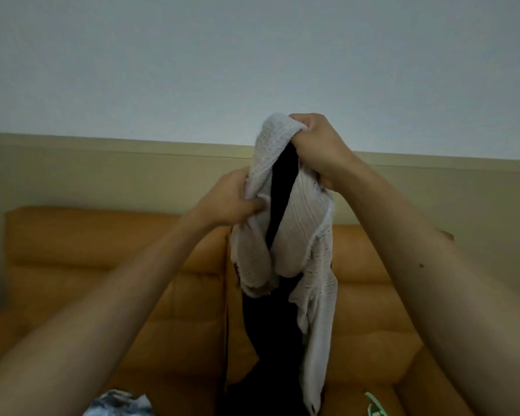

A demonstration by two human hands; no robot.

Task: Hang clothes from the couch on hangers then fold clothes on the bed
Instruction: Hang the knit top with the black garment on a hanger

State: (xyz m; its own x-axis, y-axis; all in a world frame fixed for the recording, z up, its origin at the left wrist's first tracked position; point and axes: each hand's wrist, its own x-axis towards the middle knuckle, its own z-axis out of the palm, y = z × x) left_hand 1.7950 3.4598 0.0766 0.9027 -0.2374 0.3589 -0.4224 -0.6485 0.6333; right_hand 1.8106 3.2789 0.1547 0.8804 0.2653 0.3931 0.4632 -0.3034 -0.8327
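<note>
Two bare forearms reach up from the lower corners to a white knitted garment, held in the air in front of the orange couch. The left hand pinches a bunched fold at its left edge, with thumb and fingers curled into the fabric. The right hand, higher up, clenches the garment's top. Black cloth shows through the opening and hangs below. Blue-and-white fabric lies at the bottom left, and a pale green item, too cropped to identify, at the bottom right.

The dark cloth is partly hidden by the white cloth; the blue cloth and a green thing are cut off by the bottom edge.
</note>
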